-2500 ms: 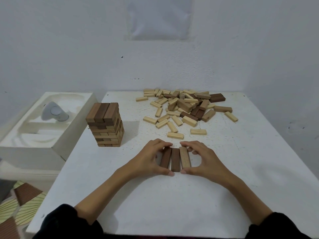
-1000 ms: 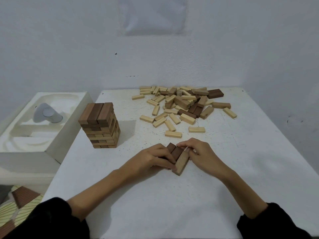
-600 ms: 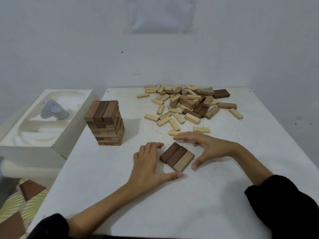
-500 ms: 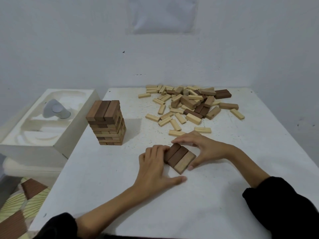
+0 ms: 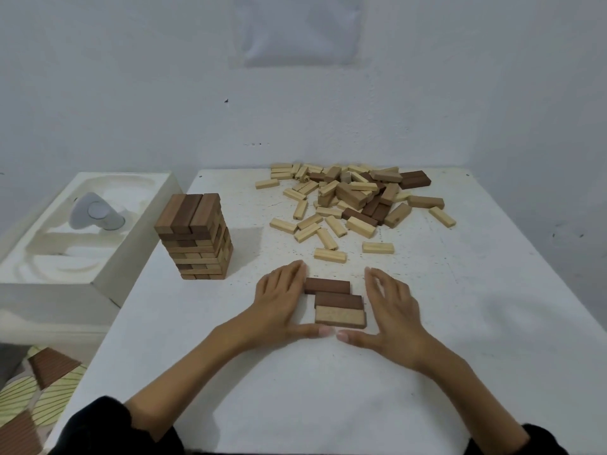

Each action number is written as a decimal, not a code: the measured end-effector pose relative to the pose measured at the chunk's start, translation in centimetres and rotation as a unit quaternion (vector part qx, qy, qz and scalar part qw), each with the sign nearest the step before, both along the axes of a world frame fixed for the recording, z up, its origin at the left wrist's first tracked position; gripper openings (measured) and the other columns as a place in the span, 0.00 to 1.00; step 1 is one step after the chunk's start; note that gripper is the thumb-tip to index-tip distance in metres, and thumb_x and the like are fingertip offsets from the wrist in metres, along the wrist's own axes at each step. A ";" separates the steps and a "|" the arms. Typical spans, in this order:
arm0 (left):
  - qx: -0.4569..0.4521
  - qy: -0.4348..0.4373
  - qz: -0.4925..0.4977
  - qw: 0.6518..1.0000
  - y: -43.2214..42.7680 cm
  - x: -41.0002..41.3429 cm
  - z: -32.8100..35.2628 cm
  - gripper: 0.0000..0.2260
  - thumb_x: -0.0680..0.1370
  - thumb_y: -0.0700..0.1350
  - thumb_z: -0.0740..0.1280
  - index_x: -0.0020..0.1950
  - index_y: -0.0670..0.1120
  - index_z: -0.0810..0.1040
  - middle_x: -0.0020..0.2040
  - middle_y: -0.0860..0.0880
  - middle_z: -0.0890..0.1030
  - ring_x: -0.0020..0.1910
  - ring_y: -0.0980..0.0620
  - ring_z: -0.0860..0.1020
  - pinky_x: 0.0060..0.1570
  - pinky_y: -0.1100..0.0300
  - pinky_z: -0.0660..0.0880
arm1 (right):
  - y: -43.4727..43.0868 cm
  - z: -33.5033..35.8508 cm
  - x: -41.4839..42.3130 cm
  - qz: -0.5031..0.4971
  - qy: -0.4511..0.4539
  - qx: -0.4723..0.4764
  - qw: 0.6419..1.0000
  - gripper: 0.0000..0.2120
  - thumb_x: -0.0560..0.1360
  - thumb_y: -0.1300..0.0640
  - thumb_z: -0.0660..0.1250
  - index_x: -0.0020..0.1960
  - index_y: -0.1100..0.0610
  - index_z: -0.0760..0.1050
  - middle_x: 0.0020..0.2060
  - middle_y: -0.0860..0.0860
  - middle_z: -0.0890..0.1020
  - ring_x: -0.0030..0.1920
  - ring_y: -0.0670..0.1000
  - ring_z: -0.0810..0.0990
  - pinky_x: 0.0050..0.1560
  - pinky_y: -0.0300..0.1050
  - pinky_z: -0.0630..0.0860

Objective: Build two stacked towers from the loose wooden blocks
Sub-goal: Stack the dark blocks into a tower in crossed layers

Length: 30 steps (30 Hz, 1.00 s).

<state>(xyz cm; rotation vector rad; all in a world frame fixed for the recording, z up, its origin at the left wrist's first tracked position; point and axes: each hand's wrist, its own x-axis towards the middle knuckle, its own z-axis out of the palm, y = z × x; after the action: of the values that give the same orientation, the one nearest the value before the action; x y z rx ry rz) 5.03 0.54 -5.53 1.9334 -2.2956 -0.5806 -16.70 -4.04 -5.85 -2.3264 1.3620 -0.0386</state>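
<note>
Three blocks lie flat side by side on the white table [image 5: 492, 339], long sides crosswise: two dark blocks [image 5: 338, 300] behind a light block [image 5: 340, 316]. The far dark one is shifted left of the other two. My left hand [image 5: 279, 303] lies flat with straight fingers against the row's left ends. My right hand [image 5: 391, 307] lies flat with straight fingers by the right ends. Both thumbs point inward in front of the light block. A finished tower [image 5: 193, 236] stands at the left. A pile of loose blocks [image 5: 351, 201] covers the far middle of the table.
A white moulded tray [image 5: 49, 257] with a grey object [image 5: 93, 216] sits left of the table, beside the tower. The wall runs close behind the pile. Patterned floor shows at bottom left.
The three-block row has been turned from lengthwise through diagonal to crosswise. Both hands have moved from gripping its corners to lying flat at its two ends.
</note>
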 end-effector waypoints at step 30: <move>-0.035 -0.068 0.008 0.997 1.0 -2.5 -1.2 0.45 0.57 0.74 0.19 0.66 0.49 0.20 0.69 0.52 0.23 0.72 0.55 0.32 0.59 0.58 0.18 | 0.3 0.2 0.2 0.069 0.084 0.026 0.994 0.66 0.42 0.19 0.21 0.73 0.55 0.26 0.72 0.53 0.27 0.72 0.55 0.29 0.70 0.54 0.32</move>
<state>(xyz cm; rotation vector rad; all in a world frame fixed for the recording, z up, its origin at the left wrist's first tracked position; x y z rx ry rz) 2.54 1.58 -6.75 2.0158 -2.3417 -0.3718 -16.46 -3.73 -5.69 -2.4190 1.2576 0.2385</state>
